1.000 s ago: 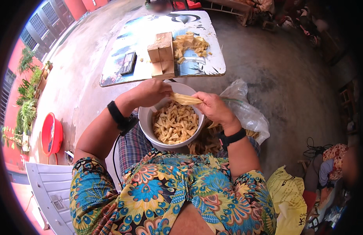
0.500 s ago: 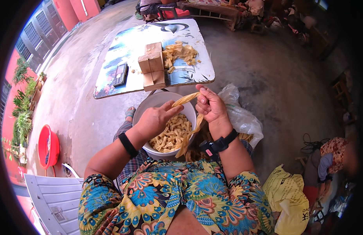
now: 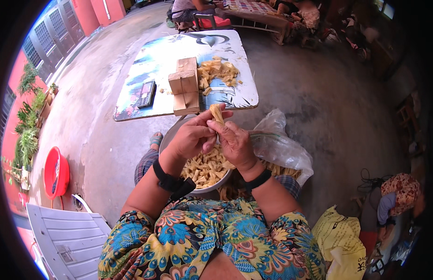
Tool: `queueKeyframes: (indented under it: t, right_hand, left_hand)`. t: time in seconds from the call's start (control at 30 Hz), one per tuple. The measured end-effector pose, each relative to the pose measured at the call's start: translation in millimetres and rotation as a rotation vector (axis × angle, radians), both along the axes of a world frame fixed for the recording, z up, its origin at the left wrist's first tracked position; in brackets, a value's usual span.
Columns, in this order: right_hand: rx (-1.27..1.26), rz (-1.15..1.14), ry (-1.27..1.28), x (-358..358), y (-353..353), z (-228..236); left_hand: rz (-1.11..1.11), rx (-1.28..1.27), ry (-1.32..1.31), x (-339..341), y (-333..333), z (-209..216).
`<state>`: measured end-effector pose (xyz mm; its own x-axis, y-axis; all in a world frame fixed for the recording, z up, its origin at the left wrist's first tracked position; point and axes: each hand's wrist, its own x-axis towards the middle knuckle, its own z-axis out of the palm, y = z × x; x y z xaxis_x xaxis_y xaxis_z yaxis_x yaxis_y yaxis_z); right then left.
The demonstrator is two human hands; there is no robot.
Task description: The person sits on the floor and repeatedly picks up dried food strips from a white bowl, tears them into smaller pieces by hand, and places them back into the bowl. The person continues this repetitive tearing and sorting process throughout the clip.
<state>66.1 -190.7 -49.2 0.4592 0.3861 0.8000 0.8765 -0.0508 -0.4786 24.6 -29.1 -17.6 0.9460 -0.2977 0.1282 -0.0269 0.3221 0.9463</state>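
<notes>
what changed: half a second back the yellow strip point(image 3: 216, 113) lay flat-ish between the hands out over the bowl's far side; now it stands up on end and both hands have closed in together around it. The head has also tipped, so the bench sits more central in view.
what that means: looks to me like the piece is being worked or split at the fingertips, not dropped in yet.
left hand point(image 3: 191, 137): fingers curled, thumb and fingertips pinching the lower part of the strip.
right hand point(image 3: 235, 142): pressed right up against the left, fingertips nipping the same strip from the other side.
where the strip is: sticking up out of the pinch, just above the far rim of the white bowl point(image 3: 166, 137), in front of the bench point(image 3: 146, 70) edge.
bowl: on the lap, full of pale yellow pieces point(image 3: 205, 168).
around: wooden blocks point(image 3: 185, 91) and a loose pile of cut pieces point(image 3: 217, 72) on the bench, clear plastic bag point(image 3: 282, 149) just beside the right wrist.
</notes>
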Motion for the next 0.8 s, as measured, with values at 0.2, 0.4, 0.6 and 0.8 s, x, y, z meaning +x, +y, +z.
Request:
queueKeyframes:
  t: [0.2, 0.4, 0.6, 0.8]
  right_hand:
    - [0.084, 0.094, -0.055, 5, 2, -2]
    - [0.297, 0.402, 0.548, -6, 22, -31]
    - [0.735, 0.762, 1.429, 12, 12, -30]
    - [0.64, 0.433, 1.182, 17, 12, -19]
  left_hand:
    - [-0.284, -0.489, 0.219, -8, 11, 8]
    - [0.357, -0.233, 0.244, 10, -5, -13]
    - [0.13, -0.473, 0.05, 29, -6, -48]
    - [0.377, -0.025, -0.184, 18, -19, -41]
